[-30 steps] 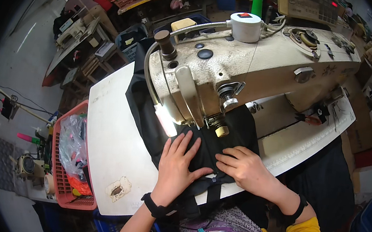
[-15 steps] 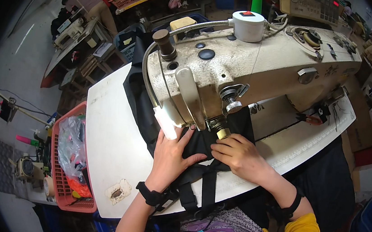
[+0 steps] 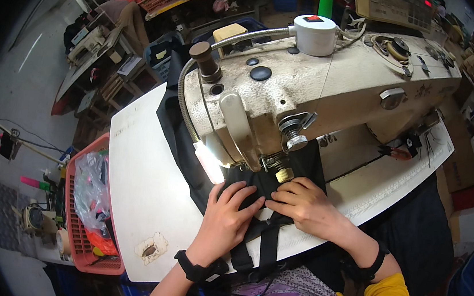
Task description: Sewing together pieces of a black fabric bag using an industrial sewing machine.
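Head view: both hands rest on black fabric the sewing machine partly hides; whether they pinch, cannot tell

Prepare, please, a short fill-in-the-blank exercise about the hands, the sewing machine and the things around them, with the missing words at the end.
1. The left hand and the right hand touch cloth whose colour is ____.
2. A dark band is worn on each ____.
3. The tall cone beyond the sewing machine is coloured ____.
4. The basket stands to the ____ of the white tabletop.

Missing words: black; wrist; green; left.
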{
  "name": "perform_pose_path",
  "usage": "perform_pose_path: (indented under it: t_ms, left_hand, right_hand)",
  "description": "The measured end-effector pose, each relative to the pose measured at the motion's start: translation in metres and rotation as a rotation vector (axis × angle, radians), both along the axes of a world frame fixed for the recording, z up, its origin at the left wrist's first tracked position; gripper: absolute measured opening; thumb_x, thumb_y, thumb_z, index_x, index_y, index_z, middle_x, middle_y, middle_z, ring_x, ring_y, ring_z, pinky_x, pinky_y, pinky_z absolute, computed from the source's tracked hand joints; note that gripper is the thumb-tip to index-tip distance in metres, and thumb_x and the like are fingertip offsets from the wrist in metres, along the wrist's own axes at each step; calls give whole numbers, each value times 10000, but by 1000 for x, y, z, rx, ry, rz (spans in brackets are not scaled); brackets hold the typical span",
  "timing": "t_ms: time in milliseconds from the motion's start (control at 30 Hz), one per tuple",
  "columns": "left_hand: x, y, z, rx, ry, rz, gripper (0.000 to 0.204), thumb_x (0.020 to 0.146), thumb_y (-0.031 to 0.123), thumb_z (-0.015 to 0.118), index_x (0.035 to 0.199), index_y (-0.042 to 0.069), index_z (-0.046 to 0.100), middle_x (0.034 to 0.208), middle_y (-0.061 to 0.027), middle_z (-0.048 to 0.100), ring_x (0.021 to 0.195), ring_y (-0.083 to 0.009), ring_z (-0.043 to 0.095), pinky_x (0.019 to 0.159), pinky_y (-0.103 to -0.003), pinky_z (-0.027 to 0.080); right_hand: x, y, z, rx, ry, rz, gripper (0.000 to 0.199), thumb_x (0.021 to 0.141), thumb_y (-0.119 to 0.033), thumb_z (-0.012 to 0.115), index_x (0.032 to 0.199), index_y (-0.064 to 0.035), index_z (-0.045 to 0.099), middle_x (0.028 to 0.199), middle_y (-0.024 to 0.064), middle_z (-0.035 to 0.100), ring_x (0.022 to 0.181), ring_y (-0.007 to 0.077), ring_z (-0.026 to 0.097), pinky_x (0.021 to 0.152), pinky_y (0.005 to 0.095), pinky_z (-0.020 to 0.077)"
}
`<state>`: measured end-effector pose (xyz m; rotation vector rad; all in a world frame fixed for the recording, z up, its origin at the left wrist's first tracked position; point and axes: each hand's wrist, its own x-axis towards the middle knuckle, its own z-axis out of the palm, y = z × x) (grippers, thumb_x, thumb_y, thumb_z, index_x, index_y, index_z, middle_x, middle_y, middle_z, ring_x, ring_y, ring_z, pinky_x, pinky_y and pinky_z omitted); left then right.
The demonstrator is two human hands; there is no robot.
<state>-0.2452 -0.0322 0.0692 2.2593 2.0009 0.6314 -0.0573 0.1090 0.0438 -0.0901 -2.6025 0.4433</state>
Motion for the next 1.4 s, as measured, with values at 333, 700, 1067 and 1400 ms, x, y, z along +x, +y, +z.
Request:
perform_pose_path:
  t_ms: [333,700,1067,1400]
  left_hand:
    - [-11,1,2,-72,-61,10,467,773,0,692,1206,170,729,1306,-96,610,1304,-308,519,1156,-527,305]
    - [-34,28,-10,44,-108,47,355,833,34,698,1180,101,730,1231,-136,642,1048,-321,596,998,-443,419]
    - [-1,9,16,174,-185,93,227,814,74,729,1035,40,689,1152,-132,624,1107,-329,576,1025,-500,358]
    - [65,-62,0,-215,-72,432,996,796,441,794,1507,-62,310,1579,-343,208,1482,-468,215,1163,-606,182]
  right_hand:
    - [-6,3,0,-8,-9,16,290,778,-50,624,1042,-54,743,1037,49,659,1076,229,607,992,379,452]
    - [-28,16,-15,52,1,-114,288,826,-63,578,1073,-47,723,1040,96,683,1154,280,596,1068,434,441]
    - [-17,20,-9,62,205,-182,194,766,-53,677,952,-49,735,1135,113,679,1202,275,586,1128,471,395]
    - [-16,15,-10,-98,107,-188,209,843,-131,704,1029,-39,736,1209,89,670,1234,254,554,1153,488,345]
